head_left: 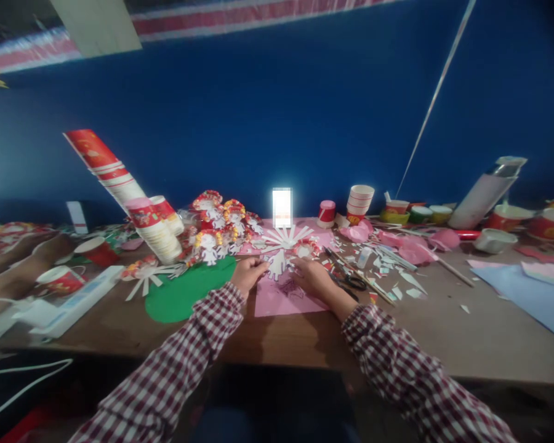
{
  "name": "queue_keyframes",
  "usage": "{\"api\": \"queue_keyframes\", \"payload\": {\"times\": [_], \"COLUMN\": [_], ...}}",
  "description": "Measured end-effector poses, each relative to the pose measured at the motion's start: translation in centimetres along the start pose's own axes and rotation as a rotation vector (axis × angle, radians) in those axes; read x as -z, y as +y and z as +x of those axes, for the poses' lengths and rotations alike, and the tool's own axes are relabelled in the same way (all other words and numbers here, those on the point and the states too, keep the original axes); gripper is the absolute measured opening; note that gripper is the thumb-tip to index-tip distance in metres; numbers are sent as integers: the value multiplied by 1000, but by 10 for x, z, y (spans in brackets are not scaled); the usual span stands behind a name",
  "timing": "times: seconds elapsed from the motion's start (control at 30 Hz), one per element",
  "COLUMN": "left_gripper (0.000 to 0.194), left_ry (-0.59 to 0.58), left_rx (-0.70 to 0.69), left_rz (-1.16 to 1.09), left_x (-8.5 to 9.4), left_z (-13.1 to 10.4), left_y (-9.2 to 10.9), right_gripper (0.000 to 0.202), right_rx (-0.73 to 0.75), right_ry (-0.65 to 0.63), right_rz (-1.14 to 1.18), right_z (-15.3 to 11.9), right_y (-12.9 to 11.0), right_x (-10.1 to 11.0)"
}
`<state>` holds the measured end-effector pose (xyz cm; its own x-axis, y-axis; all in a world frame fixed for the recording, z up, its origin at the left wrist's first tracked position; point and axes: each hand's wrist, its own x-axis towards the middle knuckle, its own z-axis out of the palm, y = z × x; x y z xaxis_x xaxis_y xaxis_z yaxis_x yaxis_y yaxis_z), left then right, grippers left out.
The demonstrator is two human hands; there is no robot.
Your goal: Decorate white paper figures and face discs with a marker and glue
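Observation:
A small white paper doll cutout (277, 264) is held between my two hands above a pink sheet of paper (265, 303). My left hand (249, 275) pinches its left side with fingertips together. On the other side, my right hand (314, 279) has its fingers closed at the doll's edge, partly hiding them. Just behind the doll lies a paper cup cut into spread white strips (281, 239). The pink sheet carries drawn dark lines. Black-handled scissors (353, 281) rest to the right of my right hand.
A green paper piece (189, 295) and a power strip (76, 304) lie left. Tall stacked paper cups (115, 178) lean behind them, near finished cup dolls (207, 246). A bright phone-like screen (282, 206) stands at the back. Paper scraps (413, 283) and blue sheets (530, 295) lie right. Another person's arm (23, 271) is at far left.

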<state>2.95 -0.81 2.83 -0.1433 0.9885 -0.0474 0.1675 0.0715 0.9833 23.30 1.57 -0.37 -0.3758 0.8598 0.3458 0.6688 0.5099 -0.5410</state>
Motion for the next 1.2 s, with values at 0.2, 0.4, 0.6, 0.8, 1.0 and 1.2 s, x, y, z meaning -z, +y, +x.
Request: {"api": "queue_keyframes", "payload": {"times": [0.2, 0.4, 0.6, 0.8, 1.0, 1.2], "left_gripper": [30, 32, 31, 32, 34, 37], "left_ry": [13, -27, -86, -177, -174, -141], "left_rx": [-37, -55, -88, -98, -131, -163], "left_rz": [-85, -97, -86, -74, -57, -27], "left_x": [-14, -28, -34, -41, -44, -32], "left_z": [5, 12, 17, 28, 32, 38], "left_y": [-4, -7, -6, -9, -9, -15], "right_gripper": [36, 27, 21, 24, 23, 29], "right_rx": [-70, -58, -109, -138, -154, -166], "right_ry": [59, 31, 62, 78, 55, 13], "right_rz": [276, 530, 620, 639, 617, 512], "right_z": [5, 10, 12, 11, 12, 9], "right_y": [-7, -4, -1, -1, -2, -4], "right_x": [2, 2, 0, -3, 0, 4]}}
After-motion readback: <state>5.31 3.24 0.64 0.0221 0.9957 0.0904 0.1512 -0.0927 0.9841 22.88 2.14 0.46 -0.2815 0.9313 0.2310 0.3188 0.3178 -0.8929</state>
